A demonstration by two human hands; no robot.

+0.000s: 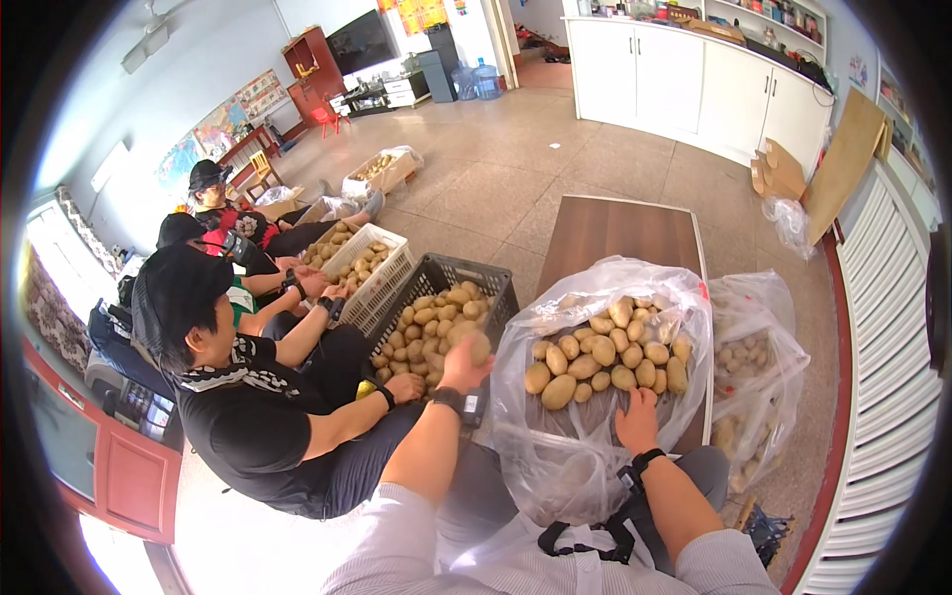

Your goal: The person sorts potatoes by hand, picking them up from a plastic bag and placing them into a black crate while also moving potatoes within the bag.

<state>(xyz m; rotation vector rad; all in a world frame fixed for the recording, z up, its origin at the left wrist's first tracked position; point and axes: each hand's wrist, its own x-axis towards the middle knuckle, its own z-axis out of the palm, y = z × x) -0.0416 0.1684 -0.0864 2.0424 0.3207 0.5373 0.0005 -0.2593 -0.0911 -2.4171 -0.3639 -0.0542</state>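
Observation:
My left hand (462,369) is over the near right part of a black plastic crate (501,283) full of potatoes (426,322). Its fingers are closed round a potato (478,347), somewhat blurred. In front of me a clear plastic bag (516,397) lies spread wide on a brown table (605,233), with many potatoes (605,349) heaped in it. My right hand (638,421) reaches into the bag, its extended fingers at the near edge of the heap and gripping no potato.
To my left a person in black (248,397) sits by the crate, with other people beyond. A white crate (382,243) of potatoes adjoins the black one. Right of the table stand more bagged potatoes (744,362). A white slatted radiator (883,397) lines the right wall.

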